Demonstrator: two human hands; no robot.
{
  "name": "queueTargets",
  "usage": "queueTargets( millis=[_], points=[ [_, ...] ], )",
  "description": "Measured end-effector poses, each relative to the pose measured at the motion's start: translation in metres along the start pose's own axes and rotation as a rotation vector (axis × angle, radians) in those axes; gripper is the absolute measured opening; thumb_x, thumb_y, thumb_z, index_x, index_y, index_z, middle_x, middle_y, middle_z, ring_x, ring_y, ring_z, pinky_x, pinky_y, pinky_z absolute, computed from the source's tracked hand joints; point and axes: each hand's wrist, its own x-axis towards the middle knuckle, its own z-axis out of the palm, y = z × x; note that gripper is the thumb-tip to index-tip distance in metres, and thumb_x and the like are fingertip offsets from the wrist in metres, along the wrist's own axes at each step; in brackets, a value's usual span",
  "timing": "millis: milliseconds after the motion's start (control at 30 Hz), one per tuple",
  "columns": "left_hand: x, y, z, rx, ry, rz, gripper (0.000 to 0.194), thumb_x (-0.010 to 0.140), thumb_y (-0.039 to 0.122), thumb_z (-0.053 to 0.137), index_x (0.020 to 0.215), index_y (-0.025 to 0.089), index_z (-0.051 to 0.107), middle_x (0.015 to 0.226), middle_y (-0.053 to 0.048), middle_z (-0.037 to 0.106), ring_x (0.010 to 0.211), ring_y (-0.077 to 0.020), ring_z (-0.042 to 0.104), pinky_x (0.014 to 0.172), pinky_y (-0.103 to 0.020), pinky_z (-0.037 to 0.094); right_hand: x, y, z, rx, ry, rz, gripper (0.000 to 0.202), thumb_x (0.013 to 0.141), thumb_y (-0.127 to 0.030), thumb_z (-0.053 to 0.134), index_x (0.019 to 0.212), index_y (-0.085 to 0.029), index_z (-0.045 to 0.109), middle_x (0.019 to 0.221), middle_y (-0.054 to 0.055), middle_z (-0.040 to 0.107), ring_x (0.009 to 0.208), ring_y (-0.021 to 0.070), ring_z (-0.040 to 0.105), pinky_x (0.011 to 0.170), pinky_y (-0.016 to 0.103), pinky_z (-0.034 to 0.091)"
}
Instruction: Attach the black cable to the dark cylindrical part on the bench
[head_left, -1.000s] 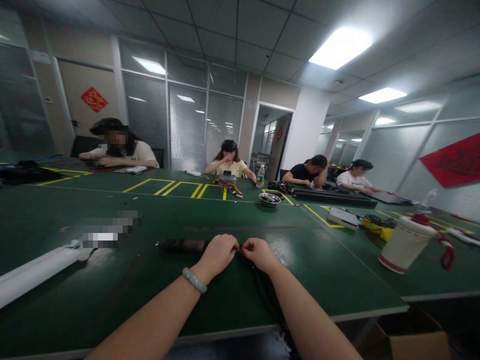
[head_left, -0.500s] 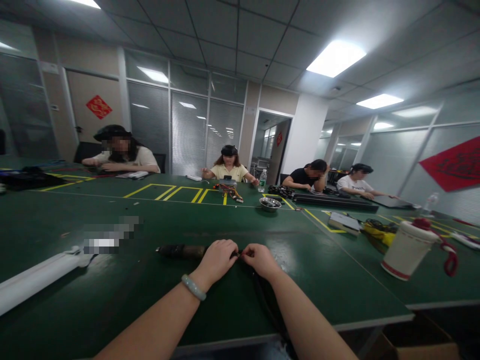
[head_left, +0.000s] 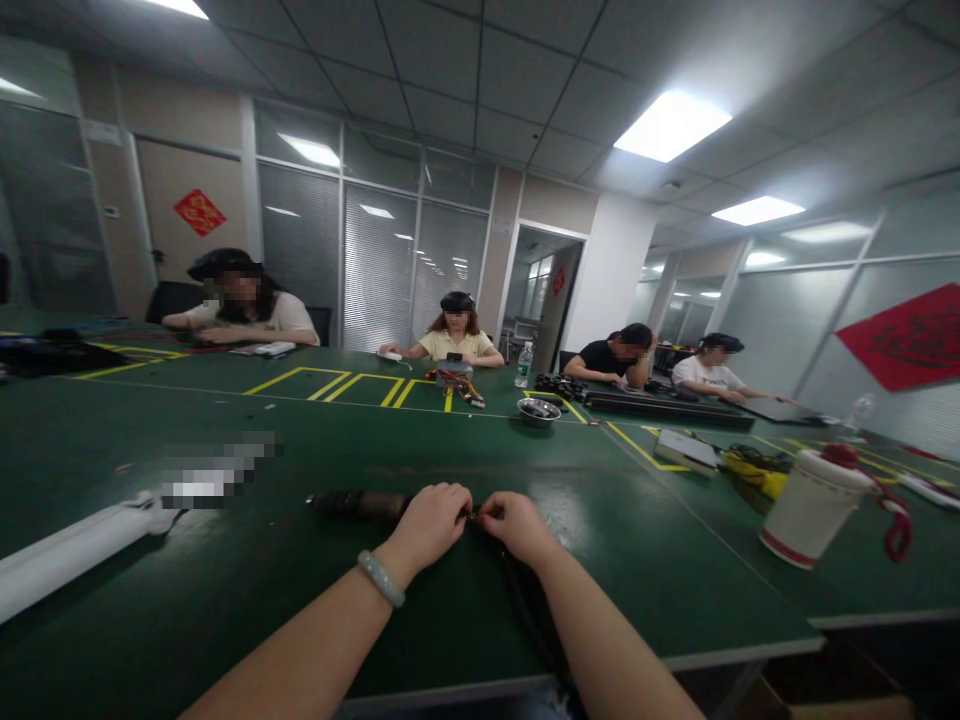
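A dark cylindrical object with a brown middle section lies on the green table, its narrow tip pointing left. My left hand, wearing a pale bangle, is closed around its right end, which the fingers hide. Just right of it, my right hand is closed with thumb and fingertips pinched together. Between the fingertips of both hands a tiny brass-coloured bit shows; what the right fingers hold is too small to make out. A dark cord or strap runs below my right hand toward the table's near edge.
A white wrapped roll lies at left. To the right stand a white cup with a red lid and a white box. Ahead are a metal bowl, a bundle of wires and a bottle. Several people sit opposite.
My hands and the cylindrical object appear slightly further left. The right fingertips have drawn slightly apart from the left ones. Across the table, a person's hands have lowered toward the tabletop.
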Motion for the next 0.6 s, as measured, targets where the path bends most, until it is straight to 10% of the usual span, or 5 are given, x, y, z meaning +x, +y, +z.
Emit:
queueTargets(
  millis=[600],
  points=[
    [-0.0034,-0.0001,-0.0046,-0.077,-0.023,-0.010,0.012,0.088,0.026,0.053,0.095,0.022,0.062,0.099,-0.003,0.064,0.092,-0.0186,0.059,0.083,-0.033,0.044,-0.0011,0.0016,-0.0013,0.037,-0.034,0.023,0.011,0.077,-0.024,0.065,0.084,-0.019,0.073,0.077,0.001,0.070,0.066,0.0129,0.060,0.060,0.021,0.043]
  ],
)
